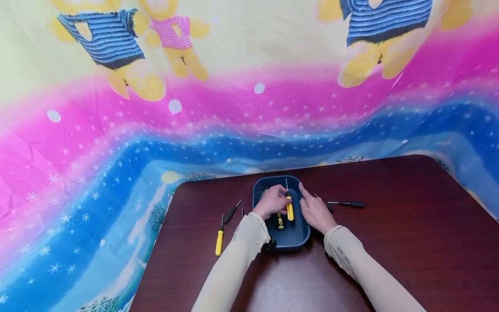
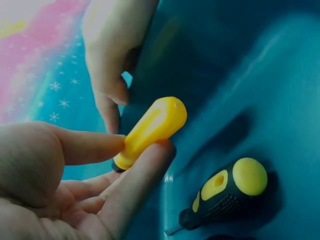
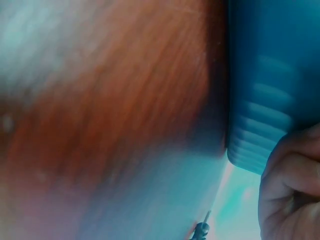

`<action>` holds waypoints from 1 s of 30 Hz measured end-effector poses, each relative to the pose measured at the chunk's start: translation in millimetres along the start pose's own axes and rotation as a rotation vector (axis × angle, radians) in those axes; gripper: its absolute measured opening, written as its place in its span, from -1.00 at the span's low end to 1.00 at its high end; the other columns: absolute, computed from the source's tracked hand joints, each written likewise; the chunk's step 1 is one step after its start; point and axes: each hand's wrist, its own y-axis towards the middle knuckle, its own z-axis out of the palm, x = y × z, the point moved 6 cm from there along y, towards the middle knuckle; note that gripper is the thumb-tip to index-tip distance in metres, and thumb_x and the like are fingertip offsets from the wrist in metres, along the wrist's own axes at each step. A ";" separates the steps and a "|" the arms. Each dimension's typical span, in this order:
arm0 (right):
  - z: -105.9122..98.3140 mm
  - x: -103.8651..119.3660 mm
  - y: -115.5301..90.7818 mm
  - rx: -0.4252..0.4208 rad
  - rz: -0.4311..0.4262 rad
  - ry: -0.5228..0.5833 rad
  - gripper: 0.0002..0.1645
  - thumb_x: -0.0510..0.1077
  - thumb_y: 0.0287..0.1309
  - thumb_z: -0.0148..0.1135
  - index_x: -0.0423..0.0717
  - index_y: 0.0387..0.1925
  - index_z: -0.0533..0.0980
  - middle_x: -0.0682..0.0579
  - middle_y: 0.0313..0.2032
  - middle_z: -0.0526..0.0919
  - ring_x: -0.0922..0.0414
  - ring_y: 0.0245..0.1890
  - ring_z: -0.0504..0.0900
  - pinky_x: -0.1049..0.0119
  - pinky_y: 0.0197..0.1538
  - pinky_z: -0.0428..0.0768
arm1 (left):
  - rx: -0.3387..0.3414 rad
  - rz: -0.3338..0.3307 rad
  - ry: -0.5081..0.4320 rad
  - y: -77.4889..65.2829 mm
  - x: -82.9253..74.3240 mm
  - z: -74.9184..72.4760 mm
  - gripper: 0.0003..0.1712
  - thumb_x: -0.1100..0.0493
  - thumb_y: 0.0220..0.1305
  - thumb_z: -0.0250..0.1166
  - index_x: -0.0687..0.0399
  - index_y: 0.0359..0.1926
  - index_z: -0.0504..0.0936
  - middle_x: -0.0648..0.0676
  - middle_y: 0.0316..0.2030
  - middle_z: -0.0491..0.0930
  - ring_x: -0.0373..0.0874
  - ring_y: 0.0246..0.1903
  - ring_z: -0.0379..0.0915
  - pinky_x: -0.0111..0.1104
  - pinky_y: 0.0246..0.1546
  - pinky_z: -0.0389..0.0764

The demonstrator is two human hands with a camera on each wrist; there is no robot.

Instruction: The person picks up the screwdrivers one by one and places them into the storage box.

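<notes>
My left hand (image 1: pixel 274 201) pinches a yellow-handled screwdriver (image 1: pixel 290 209) between thumb and fingers, over the inside of a dark blue tray (image 1: pixel 300 236). Its thin shaft points toward the tray's far end. In the left wrist view, the yellow handle's butt sticks out past the fingertips. Below it in the tray lies a thick black-and-yellow screwdriver (image 2: pixel 222 195). My right hand (image 1: pixel 316 212) holds the tray's right rim; the right wrist view shows its bent fingers (image 3: pixel 295 177) against the tray's outer wall. Part of the tray's left side is hidden behind my left hand.
Left of the tray lie a yellow-handled screwdriver (image 1: pixel 219 242) and a black-handled one (image 1: pixel 231 214), with another tip (image 1: pixel 242 211) showing by my sleeve. A black-handled screwdriver (image 1: pixel 352 204) lies right of my right hand. A patterned cloth (image 1: pixel 249 108) hangs behind the brown table (image 1: pixel 409 225).
</notes>
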 end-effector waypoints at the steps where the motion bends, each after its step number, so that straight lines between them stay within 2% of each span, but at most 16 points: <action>1: -0.5 -0.4 0.1 -0.007 -0.006 0.000 -0.28 -0.12 0.58 -0.23 0.00 0.66 -0.02 -0.02 -0.61 0.43 0.07 -0.69 0.35 0.21 -0.40 0.38 | 0.005 0.000 0.006 1.7 0.1 1.0 -0.65 0.28 0.45 0.28 0.23 0.19 0.51 0.14 -0.16 0.65 -0.09 -0.36 0.72 -0.25 -0.27 0.77; 6: -1.0 -1.1 0.5 -0.008 -0.026 0.004 -0.29 -0.16 0.57 -0.24 -0.03 0.66 -0.01 0.00 -0.62 0.41 0.08 -0.69 0.34 0.21 -0.41 0.38 | 0.031 -0.008 0.045 7.5 -2.0 5.6 -0.68 0.31 0.44 0.27 0.27 0.15 0.51 0.17 -0.15 0.62 -0.06 -0.37 0.72 -0.25 -0.29 0.77; 10: -1.4 0.5 1.1 0.030 -0.032 0.028 -0.28 -0.18 0.56 -0.24 -0.07 0.66 -0.05 -0.01 -0.59 0.43 0.08 -0.69 0.36 0.21 -0.40 0.41 | 0.038 -0.022 0.057 10.5 -5.1 6.1 -0.70 0.32 0.44 0.26 0.29 0.12 0.50 0.18 -0.18 0.61 -0.04 -0.37 0.73 -0.22 -0.26 0.78; 18: -1.2 -1.7 4.6 0.054 0.004 0.049 -0.28 -0.17 0.58 -0.28 -0.04 0.66 -0.07 -0.06 -0.49 0.46 0.06 -0.63 0.39 0.20 -0.29 0.45 | 0.061 -0.044 0.104 18.7 -3.6 9.3 -0.72 0.32 0.40 0.28 0.32 0.08 0.53 0.19 -0.18 0.60 -0.02 -0.35 0.73 -0.20 -0.23 0.78; 22: 0.0 -0.9 5.1 0.059 0.012 0.061 -0.27 -0.16 0.57 -0.27 -0.04 0.67 -0.08 -0.07 -0.50 0.47 0.05 -0.63 0.39 0.21 -0.34 0.44 | 0.072 -0.054 0.125 20.8 -1.7 13.0 -0.70 0.31 0.39 0.29 0.32 0.09 0.56 0.17 -0.19 0.62 -0.04 -0.37 0.73 -0.23 -0.24 0.78; 27: -0.2 -0.7 3.3 0.052 0.023 0.055 -0.27 -0.16 0.57 -0.25 -0.03 0.67 -0.07 -0.05 -0.56 0.47 0.06 -0.66 0.37 0.22 -0.39 0.43 | 0.077 -0.044 0.152 21.4 -1.4 17.0 -0.85 0.30 0.41 0.28 0.28 -0.07 0.58 0.14 -0.28 0.62 -0.10 -0.43 0.71 -0.30 -0.32 0.77; 30: 0.1 -0.7 2.8 0.057 0.023 0.049 -0.26 -0.16 0.57 -0.25 -0.04 0.67 -0.08 -0.05 -0.59 0.48 0.07 -0.68 0.38 0.23 -0.41 0.44 | 0.069 -0.051 0.140 21.6 -0.3 18.8 -0.86 0.30 0.42 0.28 0.28 -0.08 0.58 0.14 -0.28 0.60 -0.09 -0.41 0.71 -0.29 -0.31 0.77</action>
